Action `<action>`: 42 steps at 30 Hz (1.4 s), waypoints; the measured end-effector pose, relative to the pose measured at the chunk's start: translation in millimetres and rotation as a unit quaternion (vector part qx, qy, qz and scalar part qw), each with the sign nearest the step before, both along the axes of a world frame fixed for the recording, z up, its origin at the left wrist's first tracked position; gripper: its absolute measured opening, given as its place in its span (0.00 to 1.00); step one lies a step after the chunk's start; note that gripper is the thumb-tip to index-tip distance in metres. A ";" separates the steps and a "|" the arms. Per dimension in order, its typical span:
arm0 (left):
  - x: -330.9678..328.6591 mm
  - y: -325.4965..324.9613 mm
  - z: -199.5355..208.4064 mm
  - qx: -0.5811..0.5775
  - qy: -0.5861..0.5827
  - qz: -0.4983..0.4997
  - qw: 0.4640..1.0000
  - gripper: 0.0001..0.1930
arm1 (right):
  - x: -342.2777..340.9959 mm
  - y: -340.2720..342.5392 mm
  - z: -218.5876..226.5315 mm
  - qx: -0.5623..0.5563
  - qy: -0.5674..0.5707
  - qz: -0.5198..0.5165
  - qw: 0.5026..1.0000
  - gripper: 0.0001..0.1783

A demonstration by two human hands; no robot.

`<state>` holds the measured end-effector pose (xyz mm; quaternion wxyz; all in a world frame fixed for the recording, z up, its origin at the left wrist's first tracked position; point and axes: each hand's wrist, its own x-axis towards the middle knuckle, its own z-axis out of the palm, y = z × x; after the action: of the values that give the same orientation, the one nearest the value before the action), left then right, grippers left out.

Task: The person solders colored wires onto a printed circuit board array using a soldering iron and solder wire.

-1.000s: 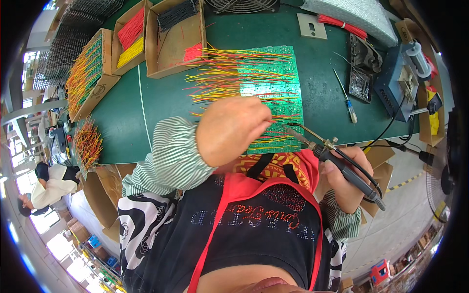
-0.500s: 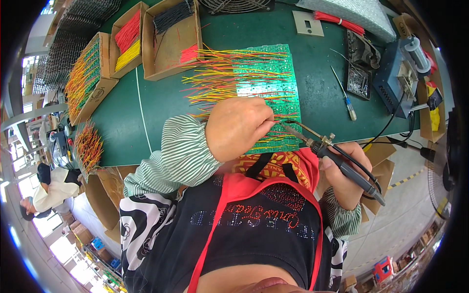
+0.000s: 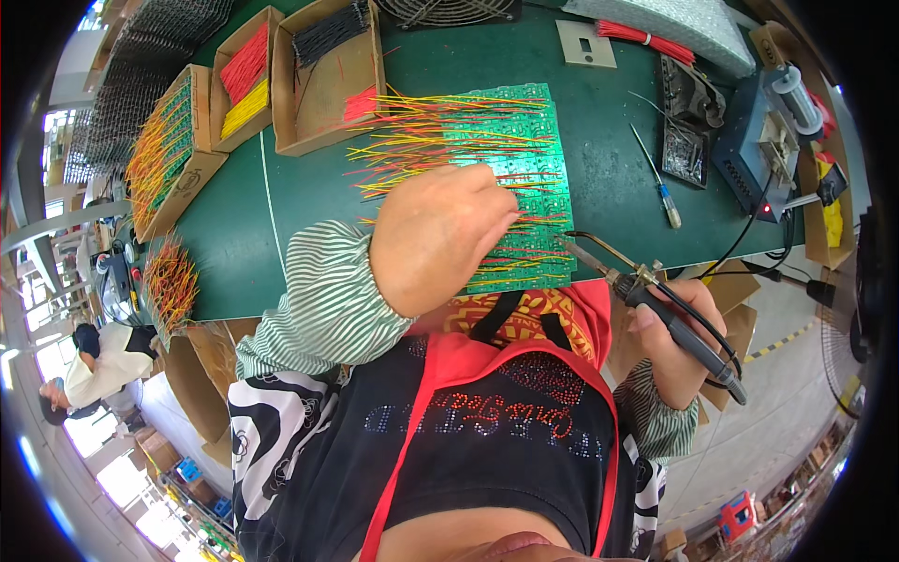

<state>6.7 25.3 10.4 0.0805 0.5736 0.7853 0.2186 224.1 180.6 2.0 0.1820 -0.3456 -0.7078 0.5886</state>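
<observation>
My left hand [image 3: 445,239] is over a green circuit board panel [image 3: 552,192], thumb and fingers pinched together. What lies in the pinch is hidden by the hand. Red and yellow wires [image 3: 403,140] stick out in rows past the panel's left edge, and some run under this hand. My right hand [image 3: 674,328] grips a dark-handled soldering iron [image 3: 679,332] with a thin curved tube fixed alongside its tip. The iron's tip is just off the panel's lower right edge, a short way right of my left fingertips.
Cardboard boxes of red, yellow and black wires [image 3: 332,33] stand at the back left, beside a box of wired boards [image 3: 173,140]. At right are a screwdriver [image 3: 670,206], a black tray [image 3: 685,155] and a blue soldering station [image 3: 749,155]. A person [image 3: 103,361] is far left.
The soldering iron's tip has drawn back to the right, away from my left fingertips. My left hand has shifted slightly left and up, still pinched. A red light now shows on the station.
</observation>
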 end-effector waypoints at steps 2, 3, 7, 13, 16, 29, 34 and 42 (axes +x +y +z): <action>7.1 6.1 -4.5 0.001 -0.025 -0.012 1.000 0.04 | 1.6 0.0 1.4 0.000 -0.012 -0.015 1.000 0.13; 11.8 8.9 -6.9 0.003 -0.050 -0.020 0.999 0.04 | 2.2 0.8 1.9 0.000 -0.011 -0.014 1.000 0.13; 13.4 19.4 -20.6 -0.016 -0.065 -0.040 0.997 0.05 | 4.1 3.1 -0.8 0.015 -0.007 -0.023 1.000 0.13; 12.9 24.7 -23.9 -0.025 -0.081 -0.023 0.996 0.05 | 1.6 4.7 -5.0 0.011 -0.001 -0.017 1.000 0.12; 12.9 26.3 -25.0 -0.026 -0.083 -0.023 0.996 0.06 | -0.4 5.5 -5.0 0.005 -0.005 -0.012 1.000 0.11; 12.5 24.9 -24.9 -0.029 -0.085 -0.026 0.996 0.06 | 9.4 4.0 2.2 0.019 -0.007 -0.033 0.999 0.13; 10.0 18.5 -22.6 0.010 -0.094 -0.035 0.995 0.06 | 15.6 -3.3 3.2 0.016 -0.004 -0.021 1.000 0.14; 12.7 -38.3 4.5 -0.032 -0.160 -0.002 0.987 0.05 | 8.4 -22.1 7.6 0.123 0.022 0.109 0.986 0.11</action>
<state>19.4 -13.0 14.9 0.2235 0.5297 0.7680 0.2823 232.6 158.5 9.5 0.1737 -0.2286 -0.8038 0.5211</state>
